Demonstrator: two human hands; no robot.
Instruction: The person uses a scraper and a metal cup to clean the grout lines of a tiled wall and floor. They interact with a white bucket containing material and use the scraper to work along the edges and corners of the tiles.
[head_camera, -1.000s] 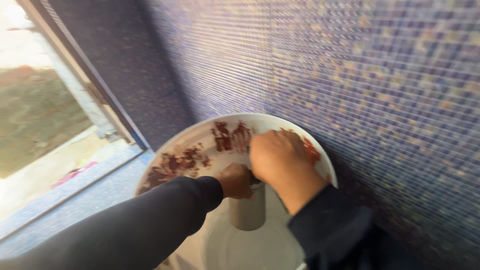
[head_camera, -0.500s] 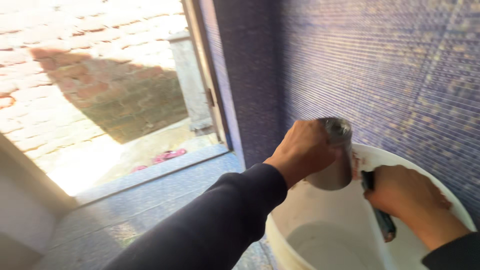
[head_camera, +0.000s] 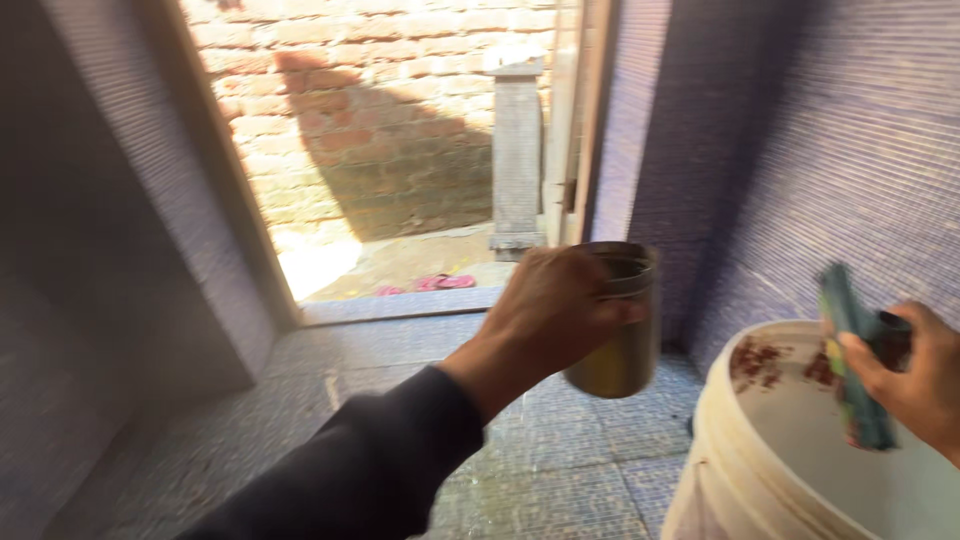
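My left hand (head_camera: 545, 315) grips a metal tumbler (head_camera: 620, 325) and holds it out in the air, left of a white plastic bucket (head_camera: 745, 470). The tumbler is tilted a little and its mouth looks dark. At the right edge, my right hand (head_camera: 915, 385) holds a dark green flat tool (head_camera: 850, 350) over the bucket's mouth. The bucket's inner wall carries reddish-brown smears. Both of my arms wear dark sleeves.
Blue mosaic tiles cover the floor (head_camera: 400, 400) and the walls (head_camera: 860, 150). An open doorway (head_camera: 400, 150) ahead shows a sunlit brick wall, a concrete post and pink sandals on the ground outside. A raised tiled sill runs across the doorway.
My left hand has lifted the tumbler out of the bucket and carried it left and away. My right hand has come up with the green tool. My view has swung toward the doorway.
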